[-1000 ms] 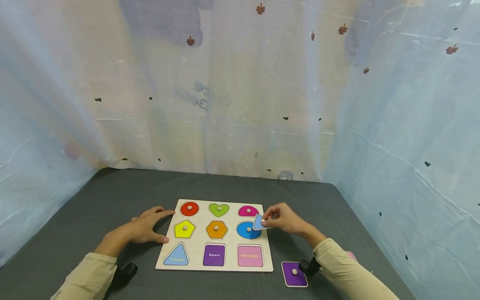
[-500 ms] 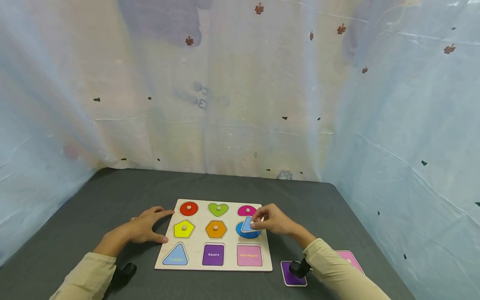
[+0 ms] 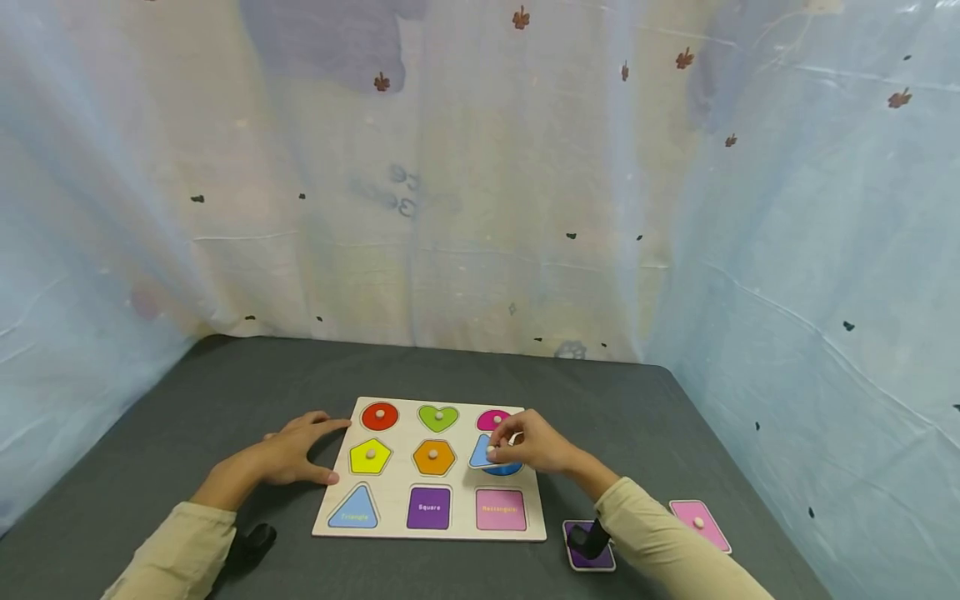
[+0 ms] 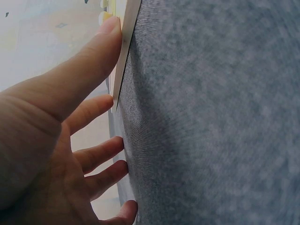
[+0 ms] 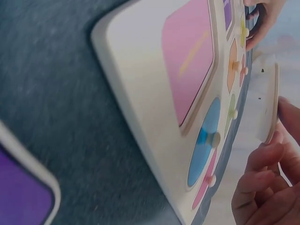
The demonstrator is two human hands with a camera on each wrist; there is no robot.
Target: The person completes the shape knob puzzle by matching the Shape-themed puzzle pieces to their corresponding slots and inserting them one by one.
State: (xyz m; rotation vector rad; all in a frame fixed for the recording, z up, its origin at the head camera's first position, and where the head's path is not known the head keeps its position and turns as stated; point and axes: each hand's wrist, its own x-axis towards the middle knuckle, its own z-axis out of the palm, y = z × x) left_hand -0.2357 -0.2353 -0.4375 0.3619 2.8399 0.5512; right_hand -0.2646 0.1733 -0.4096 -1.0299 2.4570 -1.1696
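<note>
A wooden shape puzzle board (image 3: 397,525) lies on the grey table. My right hand (image 3: 536,443) pinches the blue triangle puzzle piece (image 3: 480,452) by its knob, above the board and overlapping the blue oval piece (image 3: 504,469) in the head view. The right wrist view shows the held piece (image 5: 271,110) edge-on, raised over the board. My left hand (image 3: 288,452) rests at the board's left edge with spread fingers, its thumb (image 4: 105,40) against the side. In the board's front row, the triangle (image 3: 355,508), square (image 3: 429,508) and rectangle (image 3: 501,510) recesses show their printed names.
A purple square piece (image 3: 592,562) lies right of the board, partly covered by the dark strap end at my right wrist. Farther right is a pink rectangle piece (image 3: 699,523). Circle (image 3: 379,416), heart, pentagon, hexagon and half-circle pieces sit in the board. A draped sheet (image 3: 480,208) hangs behind.
My right hand has moved left over the board with the triangle piece, from the board's right edge past the oval. The pink rectangle piece has come into full view. My left hand stays put.
</note>
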